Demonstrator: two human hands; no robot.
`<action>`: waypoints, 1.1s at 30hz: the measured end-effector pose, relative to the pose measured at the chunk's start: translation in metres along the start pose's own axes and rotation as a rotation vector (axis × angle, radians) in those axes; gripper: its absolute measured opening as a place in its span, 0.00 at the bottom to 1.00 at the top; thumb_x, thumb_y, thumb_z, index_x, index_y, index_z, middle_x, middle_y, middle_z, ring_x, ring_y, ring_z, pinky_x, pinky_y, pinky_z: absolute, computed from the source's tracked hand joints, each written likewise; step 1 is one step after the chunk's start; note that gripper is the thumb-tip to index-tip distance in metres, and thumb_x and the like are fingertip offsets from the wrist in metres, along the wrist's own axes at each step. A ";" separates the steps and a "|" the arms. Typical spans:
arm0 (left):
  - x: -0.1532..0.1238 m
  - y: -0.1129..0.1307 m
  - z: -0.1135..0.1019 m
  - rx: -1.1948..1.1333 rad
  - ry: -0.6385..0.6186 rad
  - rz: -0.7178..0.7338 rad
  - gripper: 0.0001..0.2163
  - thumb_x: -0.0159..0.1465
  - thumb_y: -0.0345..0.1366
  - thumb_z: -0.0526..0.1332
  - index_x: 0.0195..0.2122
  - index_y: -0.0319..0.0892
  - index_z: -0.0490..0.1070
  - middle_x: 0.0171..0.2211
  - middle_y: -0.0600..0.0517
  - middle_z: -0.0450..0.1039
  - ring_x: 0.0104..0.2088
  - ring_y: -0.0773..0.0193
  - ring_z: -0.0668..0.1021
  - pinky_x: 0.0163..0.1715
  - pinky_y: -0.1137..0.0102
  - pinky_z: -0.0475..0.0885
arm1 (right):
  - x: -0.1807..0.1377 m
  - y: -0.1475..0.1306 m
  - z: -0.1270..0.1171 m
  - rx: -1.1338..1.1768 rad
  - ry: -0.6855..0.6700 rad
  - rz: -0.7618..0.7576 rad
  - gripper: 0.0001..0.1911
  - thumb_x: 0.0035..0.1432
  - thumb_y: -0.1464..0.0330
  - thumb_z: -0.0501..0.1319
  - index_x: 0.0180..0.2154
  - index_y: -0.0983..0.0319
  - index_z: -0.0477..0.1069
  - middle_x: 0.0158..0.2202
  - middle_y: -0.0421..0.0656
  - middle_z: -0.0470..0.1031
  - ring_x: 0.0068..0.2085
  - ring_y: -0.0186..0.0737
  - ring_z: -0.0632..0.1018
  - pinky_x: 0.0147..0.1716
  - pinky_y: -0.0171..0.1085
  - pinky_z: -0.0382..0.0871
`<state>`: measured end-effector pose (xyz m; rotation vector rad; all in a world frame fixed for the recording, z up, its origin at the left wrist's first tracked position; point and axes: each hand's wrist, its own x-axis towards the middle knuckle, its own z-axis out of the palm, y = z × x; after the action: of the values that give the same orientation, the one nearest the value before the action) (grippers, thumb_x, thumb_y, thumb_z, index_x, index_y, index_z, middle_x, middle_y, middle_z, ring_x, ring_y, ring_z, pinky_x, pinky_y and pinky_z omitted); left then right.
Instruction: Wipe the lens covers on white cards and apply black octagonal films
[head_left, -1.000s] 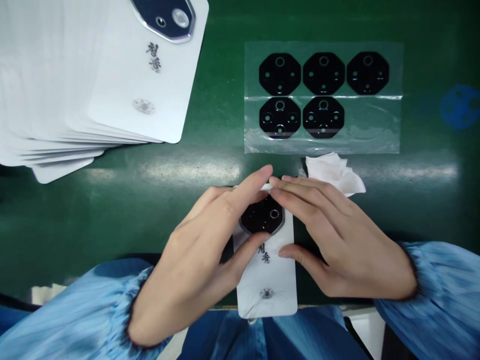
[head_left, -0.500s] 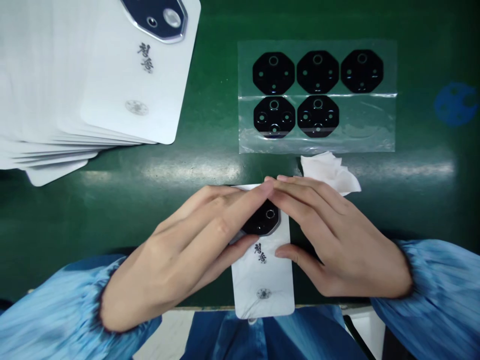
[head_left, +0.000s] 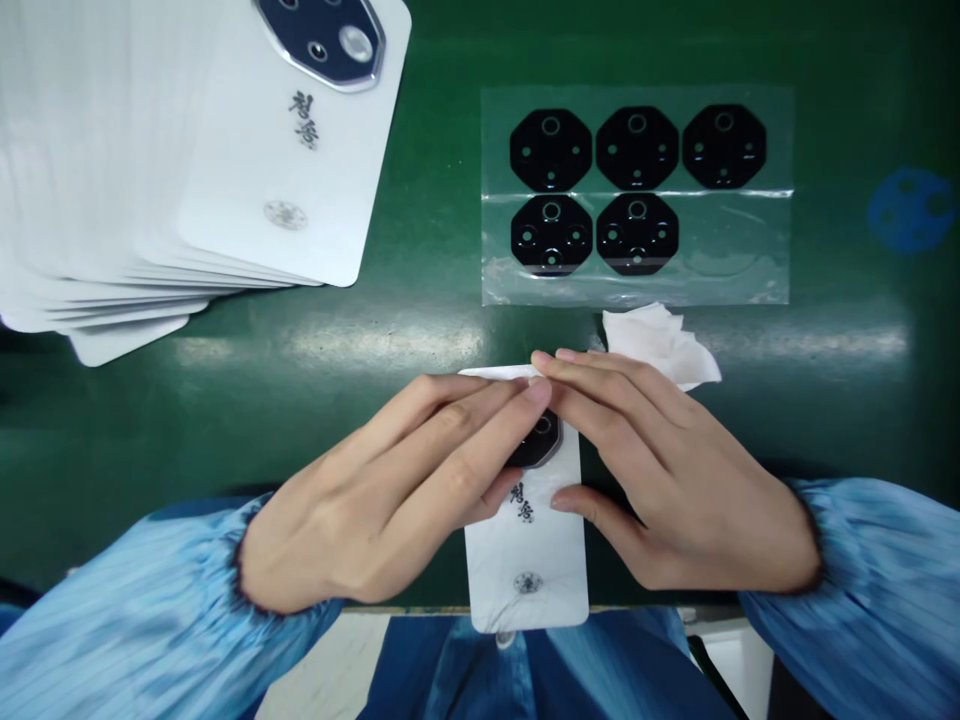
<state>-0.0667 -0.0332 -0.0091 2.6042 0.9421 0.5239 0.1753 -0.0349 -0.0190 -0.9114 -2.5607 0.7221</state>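
Note:
A white phone back cover (head_left: 551, 555) with dark printed characters extends past the table's front edge in the middle. Near its far end sits a black octagonal camera lens plate (head_left: 541, 440), partly hidden under fingers. My left hand (head_left: 397, 490) reaches over from the left, its fingers bent down onto the plate and its thumb tucked beneath. My right hand (head_left: 675, 480) steadies the cover's right side, fingers at the far end and thumb touching the edge. The fingertips of both hands meet above the plate.
A fanned stack of white back covers (head_left: 247, 180) lies at the upper left. Several black lens plates (head_left: 637, 148) rest in a clear film sleeve (head_left: 735, 285). A crumpled white cloth (head_left: 660, 342) lies beyond my right hand. Blue film (head_left: 911, 208) is on the green table (head_left: 375, 420).
My left hand has shifted slightly right and its index fingertip has moved nearer me, covering more of the lens plate. My right hand and the cover have barely moved.

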 end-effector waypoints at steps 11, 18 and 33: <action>-0.005 0.006 0.003 -0.068 -0.041 -0.119 0.35 0.66 0.32 0.63 0.70 0.45 0.46 0.62 0.50 0.68 0.57 0.53 0.76 0.56 0.57 0.77 | 0.001 0.000 0.000 -0.003 -0.006 0.002 0.32 0.64 0.66 0.61 0.62 0.78 0.57 0.64 0.60 0.59 0.64 0.56 0.60 0.64 0.53 0.58; -0.004 0.005 0.004 -0.162 -0.008 -0.152 0.35 0.65 0.33 0.65 0.70 0.47 0.48 0.59 0.53 0.71 0.54 0.57 0.77 0.56 0.61 0.77 | 0.000 -0.001 0.000 -0.011 -0.011 0.005 0.31 0.64 0.67 0.60 0.62 0.78 0.56 0.64 0.61 0.58 0.65 0.57 0.59 0.63 0.54 0.59; 0.005 0.008 0.001 -0.240 0.057 -0.168 0.33 0.66 0.29 0.62 0.69 0.42 0.50 0.55 0.49 0.74 0.50 0.62 0.77 0.50 0.69 0.78 | 0.001 0.000 0.000 0.003 0.014 0.005 0.32 0.65 0.66 0.59 0.62 0.80 0.56 0.63 0.61 0.60 0.63 0.56 0.61 0.64 0.52 0.57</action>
<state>-0.0584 -0.0354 -0.0052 2.2858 1.0357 0.6275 0.1749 -0.0344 -0.0185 -0.9184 -2.5455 0.7180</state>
